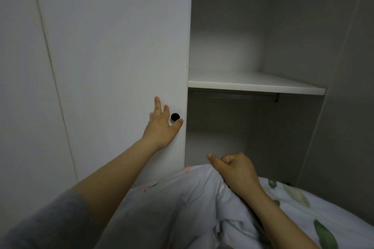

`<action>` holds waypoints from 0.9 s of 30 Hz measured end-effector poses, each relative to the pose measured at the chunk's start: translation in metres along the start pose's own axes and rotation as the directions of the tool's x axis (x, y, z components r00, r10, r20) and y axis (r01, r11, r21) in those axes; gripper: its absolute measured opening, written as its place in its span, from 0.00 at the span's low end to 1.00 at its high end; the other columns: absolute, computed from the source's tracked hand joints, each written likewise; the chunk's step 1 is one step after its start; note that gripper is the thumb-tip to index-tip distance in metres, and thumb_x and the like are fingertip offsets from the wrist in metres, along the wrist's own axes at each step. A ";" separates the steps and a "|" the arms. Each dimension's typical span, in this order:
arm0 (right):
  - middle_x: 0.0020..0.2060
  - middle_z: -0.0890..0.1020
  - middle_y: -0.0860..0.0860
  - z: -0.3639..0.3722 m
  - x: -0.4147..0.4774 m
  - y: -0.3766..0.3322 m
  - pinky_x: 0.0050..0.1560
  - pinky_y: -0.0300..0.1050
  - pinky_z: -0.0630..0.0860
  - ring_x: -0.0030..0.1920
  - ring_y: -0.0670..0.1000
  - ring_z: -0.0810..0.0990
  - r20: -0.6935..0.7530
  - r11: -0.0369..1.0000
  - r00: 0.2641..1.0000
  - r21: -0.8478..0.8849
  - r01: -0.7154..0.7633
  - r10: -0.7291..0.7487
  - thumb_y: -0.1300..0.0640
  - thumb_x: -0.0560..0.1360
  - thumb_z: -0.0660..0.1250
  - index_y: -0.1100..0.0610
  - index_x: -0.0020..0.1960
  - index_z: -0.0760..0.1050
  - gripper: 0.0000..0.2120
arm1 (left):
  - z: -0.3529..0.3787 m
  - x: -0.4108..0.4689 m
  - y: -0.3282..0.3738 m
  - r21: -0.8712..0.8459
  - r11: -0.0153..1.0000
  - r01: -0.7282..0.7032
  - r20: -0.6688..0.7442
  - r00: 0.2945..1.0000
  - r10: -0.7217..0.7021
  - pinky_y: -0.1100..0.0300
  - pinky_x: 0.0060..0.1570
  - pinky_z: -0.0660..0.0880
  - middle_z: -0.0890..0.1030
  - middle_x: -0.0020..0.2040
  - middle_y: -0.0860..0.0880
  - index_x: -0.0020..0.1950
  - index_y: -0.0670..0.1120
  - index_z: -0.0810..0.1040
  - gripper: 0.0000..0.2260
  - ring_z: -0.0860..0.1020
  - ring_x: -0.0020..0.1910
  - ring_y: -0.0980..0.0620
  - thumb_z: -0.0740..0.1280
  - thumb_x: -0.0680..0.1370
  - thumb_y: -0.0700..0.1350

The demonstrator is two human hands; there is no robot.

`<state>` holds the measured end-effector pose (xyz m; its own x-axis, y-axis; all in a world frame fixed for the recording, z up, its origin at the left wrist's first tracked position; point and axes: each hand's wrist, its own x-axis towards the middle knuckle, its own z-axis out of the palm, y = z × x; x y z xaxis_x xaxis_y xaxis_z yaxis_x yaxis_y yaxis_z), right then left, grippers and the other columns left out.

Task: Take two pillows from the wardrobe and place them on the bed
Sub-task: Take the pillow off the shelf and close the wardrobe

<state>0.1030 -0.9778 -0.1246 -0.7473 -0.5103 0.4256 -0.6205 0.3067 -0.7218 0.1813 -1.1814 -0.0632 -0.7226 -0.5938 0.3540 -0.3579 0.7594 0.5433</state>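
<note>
The right hand is gripping a pillow with curled fingers. The left hand is lying flat on the wardrobe door. Carrying it to the bed probably comes next.

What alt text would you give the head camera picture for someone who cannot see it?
A person's left hand rests flat on a white wardrobe door beside its black knob, while the right hand grips a leaf-printed pillow in front of the open compartment. A white shelf shows inside.
</note>
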 end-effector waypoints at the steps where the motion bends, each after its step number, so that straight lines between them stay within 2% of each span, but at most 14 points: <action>1: 0.16 0.58 0.47 0.001 -0.001 0.000 0.25 0.41 0.60 0.21 0.45 0.60 -0.010 1.000 1.000 0.005 -0.006 0.006 0.44 0.72 0.69 0.57 0.21 0.57 0.31 | -0.001 -0.012 0.006 -0.080 0.997 0.001 0.045 0.999 0.002 0.53 0.73 0.52 0.40 0.78 0.49 0.77 0.47 0.49 0.32 0.49 0.77 0.46 0.55 0.78 0.59; 3: 0.17 0.59 0.47 0.003 -0.001 -0.001 0.26 0.41 0.61 0.21 0.45 0.61 -0.029 1.000 0.999 0.013 -0.021 0.021 0.44 0.73 0.67 0.57 0.21 0.58 0.30 | 0.003 -0.046 0.014 -0.200 0.980 0.013 0.154 0.988 0.018 0.58 0.71 0.53 0.54 0.78 0.47 0.76 0.45 0.55 0.29 0.56 0.75 0.48 0.55 0.79 0.57; 5: 0.17 0.60 0.48 0.005 -0.001 -0.002 0.27 0.41 0.62 0.21 0.45 0.62 -0.047 0.998 0.997 0.028 -0.052 0.053 0.43 0.74 0.66 0.57 0.21 0.58 0.31 | 0.010 -0.080 0.014 -0.251 0.966 0.068 0.220 0.975 -0.012 0.59 0.69 0.58 0.65 0.74 0.47 0.74 0.45 0.61 0.27 0.64 0.72 0.49 0.55 0.79 0.58; 7: 0.16 0.60 0.48 0.007 -0.003 -0.003 0.27 0.40 0.62 0.20 0.45 0.61 -0.069 0.996 0.994 0.026 -0.085 0.087 0.43 0.74 0.65 0.57 0.20 0.57 0.32 | 0.012 -0.105 0.010 -0.228 0.967 0.117 0.199 0.978 -0.071 0.57 0.65 0.64 0.74 0.67 0.47 0.72 0.46 0.65 0.26 0.72 0.65 0.49 0.55 0.78 0.58; 9: 0.15 0.60 0.48 0.009 -0.008 -0.006 0.25 0.39 0.61 0.20 0.45 0.61 -0.097 0.993 0.989 0.050 -0.110 0.114 0.43 0.74 0.65 0.57 0.19 0.56 0.33 | 0.012 -0.121 0.008 -0.155 0.984 0.092 0.110 0.991 -0.075 0.56 0.60 0.69 0.79 0.60 0.48 0.70 0.47 0.66 0.24 0.75 0.59 0.50 0.54 0.78 0.58; 13: 0.14 0.60 0.47 0.020 -0.021 -0.016 0.24 0.38 0.59 0.19 0.45 0.60 -0.159 0.978 0.973 0.151 -0.143 0.167 0.46 0.74 0.67 0.56 0.17 0.56 0.33 | 0.017 -0.140 -0.003 -0.022 0.999 -0.042 -0.082 0.996 0.041 0.57 0.57 0.70 0.79 0.58 0.50 0.64 0.49 0.71 0.22 0.76 0.57 0.50 0.50 0.79 0.60; 15: 0.16 0.61 0.47 0.025 -0.029 -0.022 0.27 0.42 0.62 0.20 0.45 0.61 -0.183 0.965 0.963 0.210 -0.157 0.197 0.47 0.74 0.67 0.55 0.17 0.56 0.33 | 0.019 -0.145 -0.011 0.039 0.996 -0.082 -0.108 0.990 0.086 0.55 0.50 0.73 0.81 0.47 0.49 0.50 0.49 0.76 0.23 0.78 0.48 0.48 0.48 0.78 0.60; 18: 0.14 0.61 0.46 0.033 -0.046 -0.029 0.29 0.43 0.63 0.20 0.45 0.61 -0.190 0.951 0.953 0.248 -0.187 0.237 0.48 0.74 0.67 0.55 0.16 0.58 0.33 | 0.026 -0.150 -0.029 0.073 0.979 -0.193 -0.122 0.972 0.200 0.54 0.35 0.75 0.78 0.31 0.47 0.33 0.48 0.74 0.22 0.77 0.32 0.47 0.51 0.77 0.58; 19: 0.14 0.61 0.46 0.035 -0.051 -0.031 0.29 0.43 0.62 0.19 0.44 0.61 -0.189 0.950 0.951 0.242 -0.196 0.244 0.48 0.74 0.67 0.56 0.15 0.59 0.33 | 0.027 -0.152 -0.033 0.054 0.977 -0.206 -0.108 0.972 0.210 0.56 0.33 0.74 0.78 0.30 0.47 0.31 0.48 0.72 0.22 0.77 0.30 0.47 0.52 0.77 0.58; 21: 0.14 0.60 0.46 0.039 -0.065 -0.033 0.29 0.43 0.61 0.19 0.44 0.59 -0.189 0.958 0.952 0.205 -0.200 0.240 0.48 0.75 0.67 0.56 0.16 0.59 0.33 | 0.027 -0.155 -0.039 -0.043 0.979 -0.197 -0.072 0.978 0.194 0.57 0.37 0.71 0.78 0.30 0.47 0.28 0.49 0.67 0.22 0.77 0.32 0.47 0.53 0.79 0.57; 24: 0.16 0.58 0.46 0.040 -0.087 -0.031 0.29 0.43 0.59 0.21 0.44 0.58 -0.198 0.968 0.954 0.157 -0.195 0.224 0.49 0.75 0.67 0.56 0.18 0.57 0.32 | 0.028 -0.157 -0.042 -0.186 0.971 -0.152 -0.049 0.988 0.146 0.57 0.34 0.65 0.68 0.24 0.49 0.24 0.48 0.60 0.24 0.70 0.28 0.51 0.57 0.79 0.55; 27: 0.16 0.59 0.46 0.027 -0.110 -0.025 0.29 0.43 0.59 0.22 0.45 0.59 -0.205 0.961 0.944 0.150 -0.232 0.260 0.49 0.75 0.66 0.55 0.19 0.56 0.31 | 0.031 -0.165 -0.027 -0.272 0.946 -0.178 -0.039 0.984 0.174 0.56 0.30 0.62 0.62 0.21 0.48 0.24 0.45 0.59 0.25 0.65 0.23 0.53 0.58 0.77 0.55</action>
<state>0.2072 -0.9514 -0.1678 -0.9151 -0.2373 0.3261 -0.3874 0.2921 -0.8744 0.2919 -1.0960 -0.1596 -0.7500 -0.4627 0.4727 -0.0490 0.7515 0.6579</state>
